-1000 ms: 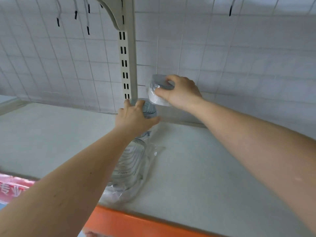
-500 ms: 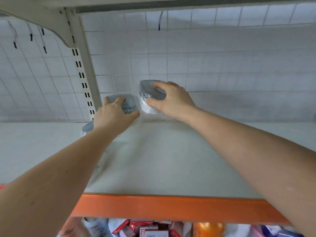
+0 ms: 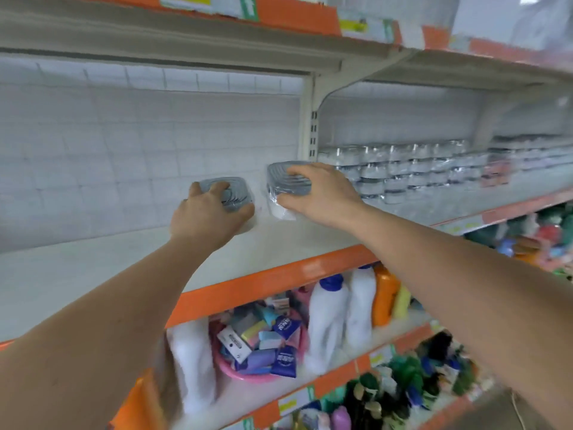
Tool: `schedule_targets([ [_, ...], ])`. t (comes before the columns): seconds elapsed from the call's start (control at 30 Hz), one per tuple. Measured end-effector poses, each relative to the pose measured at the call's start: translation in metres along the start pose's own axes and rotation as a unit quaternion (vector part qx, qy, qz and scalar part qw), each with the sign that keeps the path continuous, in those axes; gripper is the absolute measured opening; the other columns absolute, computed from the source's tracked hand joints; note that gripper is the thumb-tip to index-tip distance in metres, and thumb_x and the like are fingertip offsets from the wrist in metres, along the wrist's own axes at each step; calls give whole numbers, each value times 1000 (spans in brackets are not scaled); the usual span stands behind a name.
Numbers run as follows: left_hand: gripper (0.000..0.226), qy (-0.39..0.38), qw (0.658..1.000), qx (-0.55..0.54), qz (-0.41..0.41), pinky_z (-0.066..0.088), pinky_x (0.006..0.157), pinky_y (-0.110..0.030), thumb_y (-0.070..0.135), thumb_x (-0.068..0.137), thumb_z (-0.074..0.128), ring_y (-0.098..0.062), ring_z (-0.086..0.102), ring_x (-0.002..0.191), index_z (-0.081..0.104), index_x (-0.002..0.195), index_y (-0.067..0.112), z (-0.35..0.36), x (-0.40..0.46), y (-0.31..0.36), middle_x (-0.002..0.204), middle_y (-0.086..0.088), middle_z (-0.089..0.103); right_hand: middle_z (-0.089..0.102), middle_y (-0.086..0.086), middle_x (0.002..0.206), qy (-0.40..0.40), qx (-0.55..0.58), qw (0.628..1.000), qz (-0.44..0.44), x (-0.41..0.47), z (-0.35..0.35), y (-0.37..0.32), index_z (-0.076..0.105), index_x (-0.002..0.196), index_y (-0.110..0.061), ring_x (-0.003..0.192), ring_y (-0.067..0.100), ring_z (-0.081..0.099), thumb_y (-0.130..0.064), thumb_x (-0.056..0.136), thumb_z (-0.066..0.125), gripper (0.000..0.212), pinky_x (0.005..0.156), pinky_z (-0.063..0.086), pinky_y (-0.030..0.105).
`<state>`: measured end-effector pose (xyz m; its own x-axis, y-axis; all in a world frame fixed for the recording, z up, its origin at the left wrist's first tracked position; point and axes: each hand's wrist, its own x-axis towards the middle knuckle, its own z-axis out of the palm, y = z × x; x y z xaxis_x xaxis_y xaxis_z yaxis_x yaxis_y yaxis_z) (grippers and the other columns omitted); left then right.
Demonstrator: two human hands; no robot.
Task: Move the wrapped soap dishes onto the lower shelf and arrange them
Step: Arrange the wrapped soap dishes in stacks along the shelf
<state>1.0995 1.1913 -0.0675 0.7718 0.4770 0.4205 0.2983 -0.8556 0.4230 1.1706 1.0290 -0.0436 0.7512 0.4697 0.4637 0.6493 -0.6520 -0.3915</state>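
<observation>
Two wrapped soap dishes with grey slatted tops stand side by side at the back of the white shelf board (image 3: 273, 243). My left hand (image 3: 206, 217) grips the left soap dish (image 3: 232, 193) from the front, fingers curled over its top. The right soap dish (image 3: 288, 181), in clear crinkled wrap, is held by my right hand (image 3: 322, 195), fingers on top and thumb at its lower front. Both dishes sit near the white grid back panel, just left of the shelf upright (image 3: 307, 119).
Right of the upright, rows of several stacked clear wrapped dishes (image 3: 403, 169) fill the same shelf level. The orange shelf edge (image 3: 263, 283) runs below my arms. Bottles (image 3: 341, 308) and a pink basin of small packets (image 3: 263, 339) stand on the shelf beneath.
The view has pulled back and swung right, showing the shelves above, below and beside. Both hands still hold their dishes at the back of the shelf, now a little further apart.
</observation>
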Motion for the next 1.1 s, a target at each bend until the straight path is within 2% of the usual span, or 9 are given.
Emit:
schedule_targets([
  [0.13, 63, -36, 996, -24, 73, 38, 94, -38, 56, 86, 49, -35, 48, 117, 38, 139, 25, 38, -6, 103, 138, -10, 34, 37, 2, 145, 27, -29, 997, 60, -33, -68, 80, 42, 138, -28, 132, 20, 36, -49, 83, 60, 62, 102, 32, 29],
  [0.27, 63, -62, 985, -59, 149, 38, 95, -37, 56, 86, 48, -35, 45, 122, 37, 139, 25, 74, -5, 197, 141, -12, 33, 43, 1, 139, 68, -39, 990, 119, -60, -119, 153, 47, 135, -25, 124, 18, 44, -44, 83, 63, 57, 94, 34, 25],
  [0.43, 65, -95, 966, -97, 219, 38, 96, -37, 58, 85, 48, -32, 40, 128, 36, 141, 27, 132, 4, 297, 146, -12, 29, 53, 1, 131, 108, -58, 972, 202, -72, -161, 246, 51, 132, -23, 116, 19, 53, -44, 79, 67, 60, 96, 43, 28],
  [0.5, 64, -103, 958, -116, 241, 38, 96, -35, 58, 85, 48, -32, 40, 128, 37, 140, 28, 156, 14, 335, 145, -12, 30, 53, -1, 130, 120, -70, 964, 225, -70, -176, 282, 51, 132, -23, 114, 18, 54, -43, 79, 67, 59, 92, 43, 25],
  [0.57, 62, -106, 950, -140, 259, 37, 96, -34, 57, 85, 49, -31, 42, 126, 38, 138, 28, 181, 26, 373, 144, -11, 31, 53, -5, 127, 135, -85, 957, 241, -66, -192, 318, 50, 132, -23, 110, 13, 53, -41, 81, 66, 57, 83, 37, 18],
  [0.63, 61, -116, 942, -157, 274, 37, 95, -33, 57, 84, 50, -31, 43, 126, 39, 138, 29, 205, 39, 410, 144, -11, 31, 52, -9, 122, 142, -90, 951, 260, -59, -207, 352, 50, 132, -25, 102, 8, 50, -39, 81, 66, 55, 79, 35, 18],
  [0.77, 64, -136, 926, -176, 304, 37, 96, -34, 59, 83, 50, -30, 43, 126, 37, 139, 31, 252, 65, 484, 146, -8, 31, 47, 0, 129, 140, -139, 933, 303, -45, -239, 421, 45, 136, -25, 112, 21, 51, -43, 80, 63, 61, 86, 43, 29],
  [0.9, 65, -156, 911, -176, 339, 36, 97, -35, 60, 83, 50, -28, 41, 127, 37, 139, 30, 298, 76, 555, 146, -6, 32, 46, -1, 131, 155, -144, 917, 338, -43, -268, 490, 45, 137, -26, 113, 22, 51, -45, 81, 62, 61, 82, 37, 26],
  [1.1, 68, -159, 905, -167, 357, 35, 101, -41, 62, 82, 49, -31, 35, 132, 34, 141, 31, 371, 80, 667, 150, -8, 27, 46, -1, 133, 163, -162, 910, 345, -48, -312, 611, 45, 136, -26, 114, 21, 50, -47, 82, 60, 60, 80, 35, 25],
])
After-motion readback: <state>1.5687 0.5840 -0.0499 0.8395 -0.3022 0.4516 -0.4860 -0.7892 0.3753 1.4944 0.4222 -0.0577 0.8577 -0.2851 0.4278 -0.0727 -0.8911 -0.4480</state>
